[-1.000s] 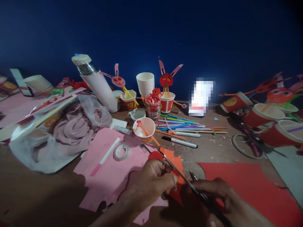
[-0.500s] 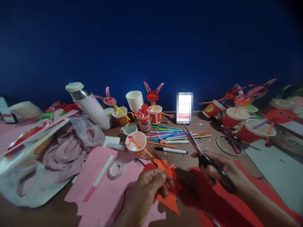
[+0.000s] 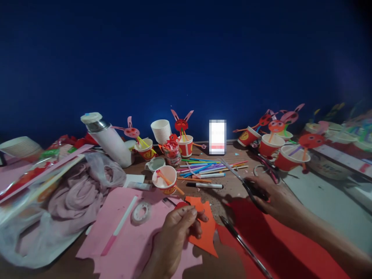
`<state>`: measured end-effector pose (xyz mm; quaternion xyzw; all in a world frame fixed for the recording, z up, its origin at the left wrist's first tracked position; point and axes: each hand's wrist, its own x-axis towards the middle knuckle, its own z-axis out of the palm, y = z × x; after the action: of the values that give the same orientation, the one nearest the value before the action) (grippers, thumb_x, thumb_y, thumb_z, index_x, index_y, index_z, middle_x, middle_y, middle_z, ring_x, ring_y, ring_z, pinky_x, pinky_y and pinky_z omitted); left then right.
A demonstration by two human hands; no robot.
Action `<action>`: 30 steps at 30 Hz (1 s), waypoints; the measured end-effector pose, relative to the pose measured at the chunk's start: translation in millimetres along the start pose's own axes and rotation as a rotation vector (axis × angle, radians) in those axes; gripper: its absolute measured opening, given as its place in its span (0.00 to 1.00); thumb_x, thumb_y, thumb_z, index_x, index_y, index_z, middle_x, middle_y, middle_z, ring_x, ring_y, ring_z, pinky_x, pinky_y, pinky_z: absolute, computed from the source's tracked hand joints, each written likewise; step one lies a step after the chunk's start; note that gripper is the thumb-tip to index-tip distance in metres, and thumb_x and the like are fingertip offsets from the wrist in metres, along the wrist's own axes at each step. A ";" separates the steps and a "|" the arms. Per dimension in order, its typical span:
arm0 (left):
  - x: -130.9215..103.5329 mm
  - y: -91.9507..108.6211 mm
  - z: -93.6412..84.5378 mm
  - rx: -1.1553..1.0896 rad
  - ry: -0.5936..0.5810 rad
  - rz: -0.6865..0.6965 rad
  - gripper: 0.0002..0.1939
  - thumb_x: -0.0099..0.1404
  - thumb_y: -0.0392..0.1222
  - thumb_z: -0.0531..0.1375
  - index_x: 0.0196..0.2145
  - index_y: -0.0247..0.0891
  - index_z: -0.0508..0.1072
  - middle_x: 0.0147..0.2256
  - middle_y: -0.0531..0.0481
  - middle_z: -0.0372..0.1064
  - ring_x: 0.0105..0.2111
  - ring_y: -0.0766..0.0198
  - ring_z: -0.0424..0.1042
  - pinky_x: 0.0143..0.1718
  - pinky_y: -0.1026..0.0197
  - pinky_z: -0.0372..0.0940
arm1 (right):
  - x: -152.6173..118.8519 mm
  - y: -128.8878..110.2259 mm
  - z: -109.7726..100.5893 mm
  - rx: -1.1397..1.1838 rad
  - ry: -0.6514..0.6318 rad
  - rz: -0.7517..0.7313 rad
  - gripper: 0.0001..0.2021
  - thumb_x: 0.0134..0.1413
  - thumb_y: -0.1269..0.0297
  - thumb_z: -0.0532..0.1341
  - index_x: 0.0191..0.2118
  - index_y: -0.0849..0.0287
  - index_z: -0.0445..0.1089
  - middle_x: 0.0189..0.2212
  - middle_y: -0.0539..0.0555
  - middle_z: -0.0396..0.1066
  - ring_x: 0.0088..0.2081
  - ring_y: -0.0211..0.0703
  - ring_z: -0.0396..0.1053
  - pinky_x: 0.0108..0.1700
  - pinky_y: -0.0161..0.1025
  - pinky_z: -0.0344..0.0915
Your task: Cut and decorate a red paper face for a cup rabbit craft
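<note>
My right hand (image 3: pixel 276 199) is closed around the black handles of a pair of scissors (image 3: pixel 232 168). The blades point up and left, toward the pens and sticks. Pinched in my left hand (image 3: pixel 181 226) is a small red paper piece (image 3: pixel 180 205), mostly covered by the fingers. Under and beside those fingers lies an orange paper sheet (image 3: pixel 207 226) with cut edges. A clear pen with a black tip (image 3: pixel 242 242) rests on the red paper (image 3: pixel 279 248), between my hands. Pink paper (image 3: pixel 128 232) spreads under my left forearm.
A tape roll (image 3: pixel 140 213) sits on the pink paper. Behind it stands a paper cup (image 3: pixel 164 178). Coloured sticks (image 3: pixel 203 166) and a black-capped marker (image 3: pixel 205 185) lie mid-table. A white flask (image 3: pixel 109 143) leans at left. Red cups with paper rabbits (image 3: pixel 271 144) stand right.
The view has turned slightly right. My right hand has moved away from my left hand with the scissors, and the pen on the red paper shows more fully. My left hand keeps its pinch.
</note>
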<state>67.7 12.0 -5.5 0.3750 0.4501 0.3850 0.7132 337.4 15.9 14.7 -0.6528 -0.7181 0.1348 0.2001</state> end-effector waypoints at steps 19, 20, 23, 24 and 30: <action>-35.0 24.2 -11.2 -0.164 0.014 0.129 0.11 0.48 0.45 0.67 0.22 0.34 0.73 0.20 0.52 0.69 0.21 0.69 0.65 0.25 0.67 0.60 | -59.4 9.7 22.3 -0.631 -0.183 0.239 0.11 0.56 0.66 0.51 0.39 0.56 0.70 0.26 0.56 0.76 0.26 0.52 0.76 0.20 0.36 0.57; -38.6 26.0 -14.9 -0.168 0.023 0.132 0.10 0.49 0.44 0.67 0.22 0.34 0.73 0.20 0.52 0.69 0.21 0.69 0.65 0.25 0.67 0.60 | -53.9 4.5 22.7 -0.640 -0.182 0.238 0.11 0.56 0.65 0.51 0.38 0.57 0.70 0.25 0.57 0.76 0.26 0.53 0.76 0.19 0.36 0.54; -45.6 25.4 -24.9 -0.169 0.065 0.123 0.10 0.49 0.44 0.67 0.21 0.34 0.73 0.20 0.53 0.69 0.20 0.69 0.64 0.24 0.67 0.59 | -38.2 -9.3 24.2 -0.662 -0.177 0.233 0.12 0.56 0.63 0.50 0.37 0.55 0.70 0.25 0.58 0.77 0.26 0.55 0.76 0.18 0.35 0.50; -46.8 23.6 -27.3 -0.172 0.080 0.122 0.10 0.49 0.44 0.67 0.21 0.34 0.73 0.20 0.52 0.69 0.20 0.69 0.64 0.24 0.66 0.58 | -34.1 -12.6 24.8 -0.668 -0.174 0.232 0.12 0.56 0.62 0.50 0.37 0.55 0.70 0.25 0.58 0.77 0.27 0.56 0.76 0.18 0.35 0.50; -50.4 12.2 -33.1 -0.232 0.092 0.089 0.09 0.50 0.42 0.64 0.20 0.35 0.70 0.20 0.54 0.68 0.20 0.70 0.63 0.24 0.67 0.57 | -22.3 -9.2 20.9 -0.655 -0.180 0.172 0.15 0.55 0.66 0.51 0.45 0.57 0.70 0.32 0.62 0.77 0.31 0.60 0.75 0.22 0.40 0.58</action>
<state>19.3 -21.3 12.6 0.2917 0.4177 0.4825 0.7125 321.0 -5.8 -2.1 -0.7260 -0.6803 -0.0292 -0.0962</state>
